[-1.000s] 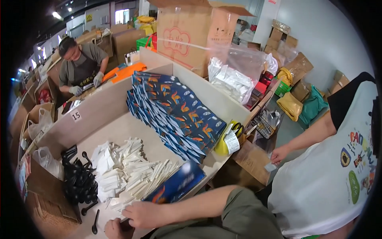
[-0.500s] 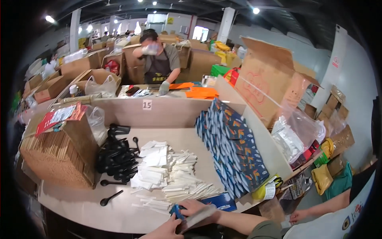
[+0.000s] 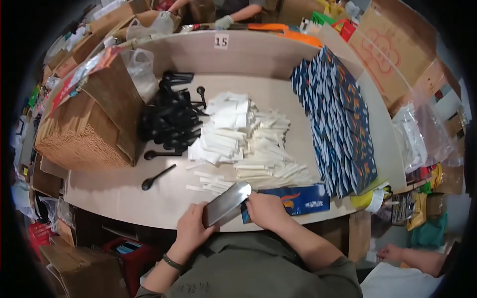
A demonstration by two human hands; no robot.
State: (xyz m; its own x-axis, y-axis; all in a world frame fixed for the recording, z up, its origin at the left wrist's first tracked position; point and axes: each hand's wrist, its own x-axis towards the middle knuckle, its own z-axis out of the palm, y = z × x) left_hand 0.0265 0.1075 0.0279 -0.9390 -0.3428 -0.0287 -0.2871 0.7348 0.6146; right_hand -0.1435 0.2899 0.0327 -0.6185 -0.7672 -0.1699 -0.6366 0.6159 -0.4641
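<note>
A flat, silver, shiny packet [image 3: 224, 204] is held at the table's near edge between both hands. My left hand [image 3: 193, 227] is closed on its lower left side. My right hand [image 3: 267, 210] has its fingers closed at the upper right end. Partly under my right hand lies a flat dark blue packet [image 3: 310, 199] with an orange print. Just beyond the hands are thin white sticks [image 3: 213, 183] and a heap of narrow white paper packets [image 3: 218, 141]. More long pale packets [image 3: 268, 161] lie beside them.
Black plastic spoons [image 3: 171, 119] are heaped left of centre, beside a carton [image 3: 112, 94] packed with brown sheets. Stacked blue packets [image 3: 343, 134] stand along the right partition. A yellow tape roll [image 3: 365, 199] sits at the right corner. A co-worker's gloved hand [image 3: 224, 22] shows beyond the partition; another person's hand [image 3: 390, 252] is at lower right.
The view has tipped downward, bringing my torso and both forearms into sight. The silver packet now faces up between my hands; earlier it was tilted, with blue showing at its left end.
</note>
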